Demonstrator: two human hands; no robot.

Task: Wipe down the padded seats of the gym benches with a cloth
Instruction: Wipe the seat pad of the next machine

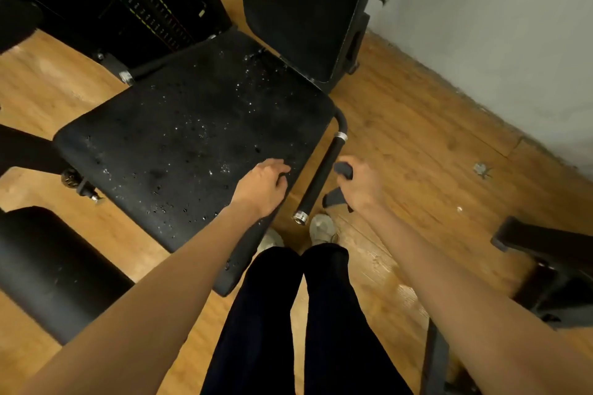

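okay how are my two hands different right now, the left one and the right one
The left hand is over the near corner of the black padded seat; the right hand is off to the side, over the wooden floor. The left hand holds nothing, fingers loosely curled; the right hand grips a dark cloth. Both are bare and reach forward at about the same height.

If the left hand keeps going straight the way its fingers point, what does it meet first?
Probably the black handle bar beside the seat. The left hand lies at the seat's near right edge, fingers aimed right, toward that bar. Depth is unclear, so it might pass above.
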